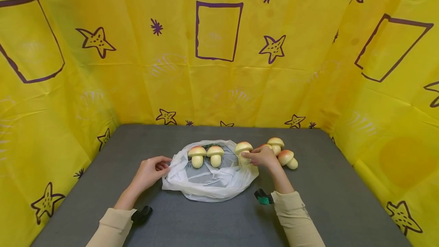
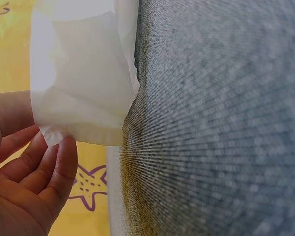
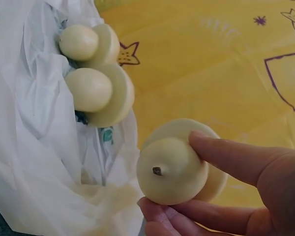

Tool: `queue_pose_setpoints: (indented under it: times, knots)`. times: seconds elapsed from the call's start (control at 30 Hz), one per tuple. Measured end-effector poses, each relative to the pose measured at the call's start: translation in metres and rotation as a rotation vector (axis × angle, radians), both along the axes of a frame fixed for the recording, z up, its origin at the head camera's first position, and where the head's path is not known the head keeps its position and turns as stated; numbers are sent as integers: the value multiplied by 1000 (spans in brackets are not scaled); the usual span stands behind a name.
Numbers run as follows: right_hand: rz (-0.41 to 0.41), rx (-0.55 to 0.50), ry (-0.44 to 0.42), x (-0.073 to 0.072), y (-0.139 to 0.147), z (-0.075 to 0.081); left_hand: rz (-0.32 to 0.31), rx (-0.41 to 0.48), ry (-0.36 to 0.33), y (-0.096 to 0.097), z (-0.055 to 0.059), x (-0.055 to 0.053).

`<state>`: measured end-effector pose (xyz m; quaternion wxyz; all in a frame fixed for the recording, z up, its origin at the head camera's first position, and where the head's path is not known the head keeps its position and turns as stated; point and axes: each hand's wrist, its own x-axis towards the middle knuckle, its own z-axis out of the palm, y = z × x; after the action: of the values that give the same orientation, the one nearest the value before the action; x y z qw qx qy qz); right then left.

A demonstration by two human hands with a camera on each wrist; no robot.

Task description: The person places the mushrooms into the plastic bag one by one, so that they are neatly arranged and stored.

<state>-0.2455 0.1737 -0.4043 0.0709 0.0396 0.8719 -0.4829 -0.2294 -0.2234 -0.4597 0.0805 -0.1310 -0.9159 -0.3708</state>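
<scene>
A white plastic bag (image 1: 212, 193) lies spread with its mouth open, and two toy mushrooms (image 1: 197, 159) (image 1: 215, 158) with cream stems and orange-tinged caps sit side by side in it. My left hand (image 1: 149, 172) pinches the bag's left rim; the thin plastic (image 2: 86, 73) hangs between thumb and fingers in the left wrist view. Over the bag's right side, my right hand (image 1: 265, 158) holds another mushroom (image 1: 243, 147) by its stem, thumb and fingers on opposite sides. The right wrist view shows a small dark mark on the stem end of this held mushroom (image 3: 174, 172).
Several more mushrooms lie in a group just right of the bag, among them an upright one (image 1: 276, 143) and a tipped one (image 1: 287, 158); my right hand partly hides another. The dark grey table (image 1: 205, 224) is enclosed by yellow patterned cloth (image 1: 219, 87) at the back and sides.
</scene>
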Motion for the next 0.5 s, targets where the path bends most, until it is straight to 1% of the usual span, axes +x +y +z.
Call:
queue_pose_setpoints:
  times: [0.17, 0.3, 0.5]
  knots:
    - [-6, 8, -22, -3, -6, -4, -2, -5, 0, 0, 0, 0]
    - [-10, -4, -24, -6, -11, -6, -2, -6, -5, 0, 0, -1]
    - [-22, 23, -22, -10, -19, -8, -3, -7, -17, -1, 1, -1]
